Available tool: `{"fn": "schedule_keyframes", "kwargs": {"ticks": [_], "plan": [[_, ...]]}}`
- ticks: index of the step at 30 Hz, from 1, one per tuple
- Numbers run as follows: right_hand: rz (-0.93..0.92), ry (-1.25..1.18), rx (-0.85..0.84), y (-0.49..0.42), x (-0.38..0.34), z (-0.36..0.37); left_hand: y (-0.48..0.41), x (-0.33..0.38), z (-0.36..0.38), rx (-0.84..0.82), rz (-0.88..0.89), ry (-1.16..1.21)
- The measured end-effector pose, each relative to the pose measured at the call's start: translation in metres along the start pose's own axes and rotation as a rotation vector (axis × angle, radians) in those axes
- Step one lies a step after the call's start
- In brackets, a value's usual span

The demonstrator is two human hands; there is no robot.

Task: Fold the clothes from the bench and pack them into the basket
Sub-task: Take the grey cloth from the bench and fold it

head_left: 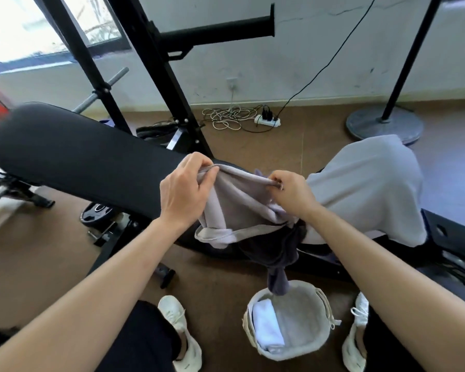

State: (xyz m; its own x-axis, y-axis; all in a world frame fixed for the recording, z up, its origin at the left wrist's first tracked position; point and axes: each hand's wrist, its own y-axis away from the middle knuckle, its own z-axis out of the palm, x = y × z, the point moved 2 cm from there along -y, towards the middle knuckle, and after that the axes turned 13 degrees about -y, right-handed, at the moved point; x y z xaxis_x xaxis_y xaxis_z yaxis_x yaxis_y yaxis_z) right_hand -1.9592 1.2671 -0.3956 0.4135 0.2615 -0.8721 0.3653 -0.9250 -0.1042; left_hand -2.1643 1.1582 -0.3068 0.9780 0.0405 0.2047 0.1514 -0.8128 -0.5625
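Both hands' grip pinches the grey garment (234, 208) by its top edge.

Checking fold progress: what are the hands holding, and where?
Both the left hand and right hand pinch the light grey garment along its top edge.

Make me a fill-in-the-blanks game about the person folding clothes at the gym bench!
1. Both hands, left hand and right hand, pinch the top edge of a light ____ garment.
2. The basket sits on the floor between the person's two ____.
3. Inside the basket lies a folded ____ cloth.
4. A dark garment hangs down from the ____ over the basket.

Missing words: grey; shoes; white; bench
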Motion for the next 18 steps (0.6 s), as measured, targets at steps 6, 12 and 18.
{"fn": "schedule_keyframes", "kwargs": {"ticks": [6, 12, 18], "plan": [[-0.135, 0.168, -0.022, -0.011, -0.071, -0.026, 0.008, -0.008, -0.045, 0.149, -0.226, 0.203], [-0.09, -0.281, -0.244, 0.035, -0.116, -0.024, 0.019, -0.008, -0.086, 0.212, -0.409, 0.49], [-0.016, -0.436, -0.409, 0.093, -0.114, -0.018, 0.046, 0.002, -0.112, 0.183, -0.402, 0.678]]}}
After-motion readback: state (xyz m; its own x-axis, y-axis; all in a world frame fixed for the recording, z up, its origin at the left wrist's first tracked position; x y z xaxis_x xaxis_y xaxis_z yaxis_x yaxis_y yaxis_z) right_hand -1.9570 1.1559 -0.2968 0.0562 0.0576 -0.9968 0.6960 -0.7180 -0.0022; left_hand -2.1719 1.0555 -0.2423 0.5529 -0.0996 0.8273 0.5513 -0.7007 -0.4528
